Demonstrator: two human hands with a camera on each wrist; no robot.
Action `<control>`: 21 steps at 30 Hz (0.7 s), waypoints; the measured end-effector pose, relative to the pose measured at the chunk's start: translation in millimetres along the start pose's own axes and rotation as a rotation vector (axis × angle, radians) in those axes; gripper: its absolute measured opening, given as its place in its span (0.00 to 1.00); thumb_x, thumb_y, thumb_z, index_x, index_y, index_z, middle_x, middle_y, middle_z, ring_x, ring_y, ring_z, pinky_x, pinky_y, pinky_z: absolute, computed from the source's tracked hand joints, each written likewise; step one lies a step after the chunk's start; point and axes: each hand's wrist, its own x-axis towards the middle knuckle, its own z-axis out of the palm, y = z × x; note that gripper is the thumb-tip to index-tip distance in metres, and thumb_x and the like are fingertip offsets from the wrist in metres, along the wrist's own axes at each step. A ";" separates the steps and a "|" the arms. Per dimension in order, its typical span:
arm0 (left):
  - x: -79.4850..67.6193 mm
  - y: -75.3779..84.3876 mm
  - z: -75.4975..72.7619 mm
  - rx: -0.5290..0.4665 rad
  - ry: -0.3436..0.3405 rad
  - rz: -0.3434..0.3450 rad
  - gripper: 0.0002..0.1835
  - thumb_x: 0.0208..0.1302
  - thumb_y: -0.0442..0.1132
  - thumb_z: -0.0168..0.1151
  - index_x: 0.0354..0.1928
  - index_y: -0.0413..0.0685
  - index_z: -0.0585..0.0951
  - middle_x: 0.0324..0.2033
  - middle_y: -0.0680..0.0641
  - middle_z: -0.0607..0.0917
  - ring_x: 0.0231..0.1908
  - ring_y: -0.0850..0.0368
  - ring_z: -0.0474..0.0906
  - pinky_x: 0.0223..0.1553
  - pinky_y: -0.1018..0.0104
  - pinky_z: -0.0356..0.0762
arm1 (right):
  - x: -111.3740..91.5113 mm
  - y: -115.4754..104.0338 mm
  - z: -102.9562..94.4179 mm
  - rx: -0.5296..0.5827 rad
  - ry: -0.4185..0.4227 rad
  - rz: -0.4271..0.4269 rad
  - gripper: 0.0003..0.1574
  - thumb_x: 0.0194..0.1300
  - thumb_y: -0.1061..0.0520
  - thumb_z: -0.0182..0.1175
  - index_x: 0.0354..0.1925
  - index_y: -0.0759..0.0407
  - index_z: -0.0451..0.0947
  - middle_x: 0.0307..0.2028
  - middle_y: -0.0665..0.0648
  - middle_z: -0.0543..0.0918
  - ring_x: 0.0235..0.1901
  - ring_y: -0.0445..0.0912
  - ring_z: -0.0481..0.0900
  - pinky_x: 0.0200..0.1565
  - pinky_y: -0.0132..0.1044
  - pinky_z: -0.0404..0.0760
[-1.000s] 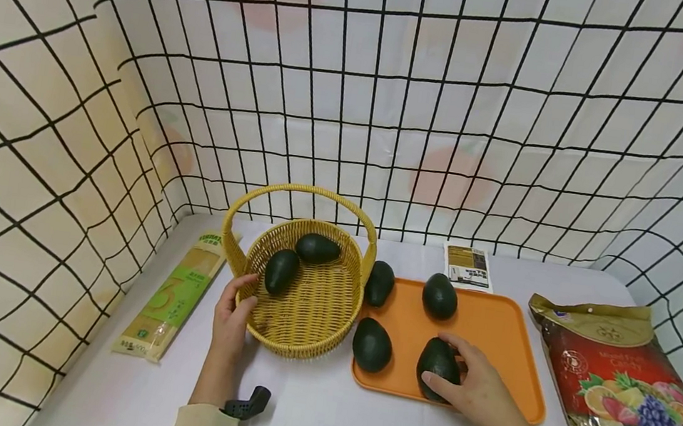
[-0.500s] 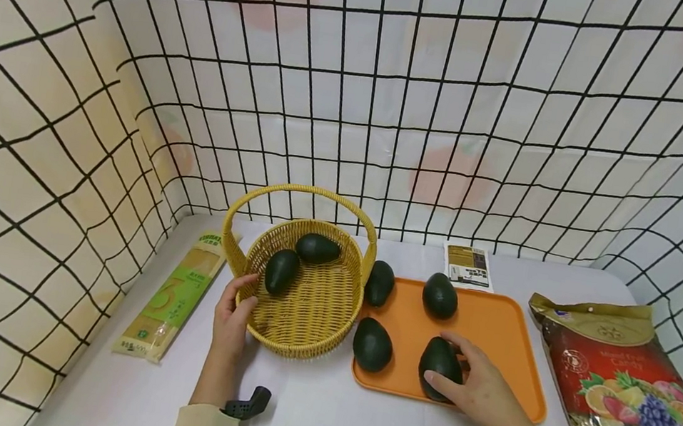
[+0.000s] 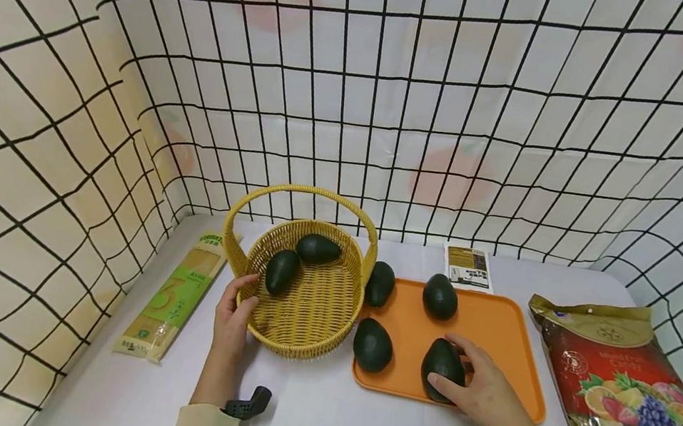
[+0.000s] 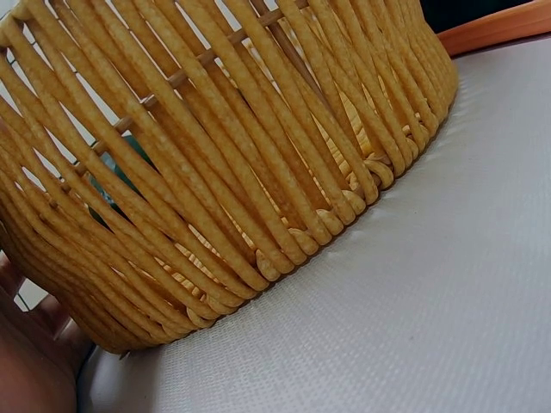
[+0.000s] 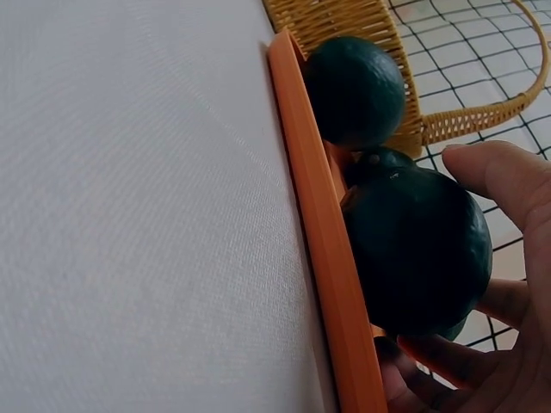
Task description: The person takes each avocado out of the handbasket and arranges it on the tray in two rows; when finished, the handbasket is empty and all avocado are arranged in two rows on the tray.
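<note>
My right hand [image 3: 486, 394] holds a dark green avocado [image 3: 441, 366] at the front of the orange tray [image 3: 497, 334], thumb on the near side and fingers round the far side. In the right wrist view, this avocado [image 5: 422, 249] sits inside the tray's rim between thumb and fingers. More avocados lie on the tray: one [image 3: 372, 345] front left, one [image 3: 440, 296] at the back, one [image 3: 380, 284] against the basket. My left hand [image 3: 232, 317] grips the near left rim of the yellow wicker basket [image 3: 308, 317]. Two avocados [image 3: 282, 271] lie inside it.
A noodle packet [image 3: 174, 299] lies left of the basket. A large red candy bag [image 3: 628, 395] lies right of the tray, and a small printed sachet [image 3: 468, 267] behind it. Black wire mesh [image 3: 365, 130] surrounds the table's back and sides. The basket's tall handle [image 3: 306, 189] arches upward.
The avocado in my right hand has shifted slightly to the right, together with the hand. My left hand and the basket stay where they were.
</note>
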 end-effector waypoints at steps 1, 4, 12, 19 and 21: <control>0.0 0.0 0.1 -0.001 0.001 -0.001 0.22 0.70 0.29 0.49 0.65 0.42 0.75 0.76 0.44 0.65 0.78 0.46 0.56 0.75 0.39 0.57 | -0.2 -0.2 -0.3 0.002 -0.002 0.003 0.54 0.58 0.33 0.71 0.74 0.52 0.64 0.62 0.65 0.76 0.56 0.59 0.78 0.52 0.52 0.81; -0.1 0.0 0.1 -0.004 0.000 -0.002 0.22 0.70 0.29 0.49 0.65 0.42 0.75 0.76 0.44 0.65 0.78 0.45 0.55 0.74 0.38 0.57 | -0.7 -0.8 -1.2 0.007 -0.007 0.009 0.54 0.58 0.33 0.71 0.74 0.52 0.63 0.63 0.65 0.75 0.57 0.58 0.78 0.51 0.51 0.81; -0.5 2.3 0.3 0.017 -0.008 -0.013 0.23 0.71 0.30 0.49 0.65 0.45 0.75 0.77 0.45 0.64 0.78 0.45 0.56 0.74 0.39 0.60 | -1.3 -4.0 -7.2 0.005 0.017 0.001 0.55 0.59 0.31 0.70 0.75 0.52 0.62 0.67 0.65 0.73 0.56 0.57 0.78 0.54 0.52 0.81; -0.5 2.2 0.0 0.023 -0.001 -0.020 0.23 0.71 0.31 0.49 0.66 0.46 0.75 0.77 0.45 0.64 0.78 0.46 0.56 0.74 0.40 0.60 | -6.9 -18.1 -16.7 0.015 0.070 -0.034 0.53 0.60 0.33 0.70 0.74 0.53 0.62 0.67 0.65 0.72 0.60 0.63 0.78 0.60 0.61 0.77; -0.5 1.9 0.0 0.020 -0.001 -0.019 0.23 0.71 0.31 0.49 0.65 0.45 0.75 0.77 0.45 0.64 0.78 0.46 0.56 0.74 0.40 0.60 | -7.9 -22.5 -18.7 0.026 0.098 -0.075 0.51 0.61 0.37 0.71 0.74 0.54 0.63 0.67 0.65 0.73 0.60 0.62 0.78 0.61 0.60 0.77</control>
